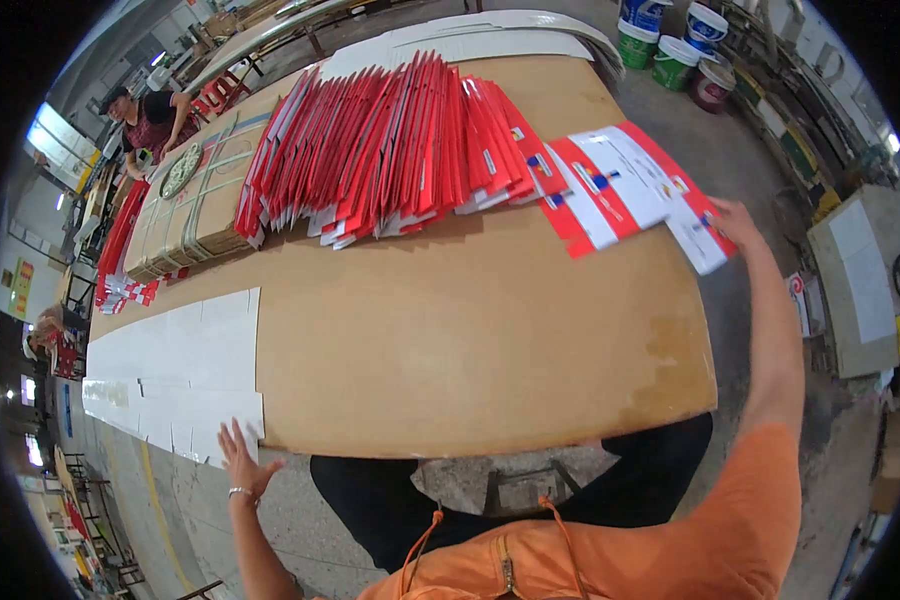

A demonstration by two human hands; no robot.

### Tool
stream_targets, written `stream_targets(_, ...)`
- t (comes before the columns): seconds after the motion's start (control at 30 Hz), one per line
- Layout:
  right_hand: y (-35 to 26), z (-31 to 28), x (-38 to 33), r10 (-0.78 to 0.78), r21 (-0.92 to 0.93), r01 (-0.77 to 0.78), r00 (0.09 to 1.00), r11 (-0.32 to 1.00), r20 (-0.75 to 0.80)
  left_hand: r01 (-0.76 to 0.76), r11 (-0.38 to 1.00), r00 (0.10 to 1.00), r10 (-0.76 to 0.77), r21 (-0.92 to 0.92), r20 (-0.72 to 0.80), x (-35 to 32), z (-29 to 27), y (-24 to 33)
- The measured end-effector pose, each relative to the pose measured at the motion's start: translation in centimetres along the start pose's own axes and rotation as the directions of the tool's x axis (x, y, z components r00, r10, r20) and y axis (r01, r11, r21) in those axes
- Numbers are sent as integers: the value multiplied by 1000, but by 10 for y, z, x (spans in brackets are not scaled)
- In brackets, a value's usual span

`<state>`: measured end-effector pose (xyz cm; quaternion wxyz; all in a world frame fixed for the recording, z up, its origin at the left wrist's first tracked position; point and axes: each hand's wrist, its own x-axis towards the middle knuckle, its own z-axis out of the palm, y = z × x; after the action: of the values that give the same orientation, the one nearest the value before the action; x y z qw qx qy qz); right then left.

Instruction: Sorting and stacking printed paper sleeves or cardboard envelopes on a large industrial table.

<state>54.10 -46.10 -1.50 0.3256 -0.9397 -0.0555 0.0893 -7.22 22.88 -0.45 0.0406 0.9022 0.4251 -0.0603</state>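
Observation:
My right hand reaches far out to the right and grips the edge of a flat red and white printed carton sheet at the right end of the table. That sheet lies against a long fanned row of the same red and white carton sheets across the far side. My left hand is spread open, fingers resting on the near corner of a stack of plain white sheets at the table's left edge.
The brown table is bare wood in the middle. A strapped bundle of brown cardboard sits far left. Paint buckets stand on the floor beyond. A person works at the far left; another sits at the left edge.

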Motion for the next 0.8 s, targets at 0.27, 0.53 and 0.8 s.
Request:
stream_targets(0.27, -196, 234, 141, -283, 213, 272, 959, 938, 20, 73, 990, 993, -84, -119, -85, 5, 52, -67)
stream_targets(0.53, -183, 215, 35, -424, -33, 453, 804, 891, -416, -37, 999, 882, 37, 9, -470, 15, 10, -44)
stream_targets(0.8, -328, 224, -314, -996, 16, 997, 73, 72, -54, -878, 448, 283, 767, 167, -575, -83, -61, 159)
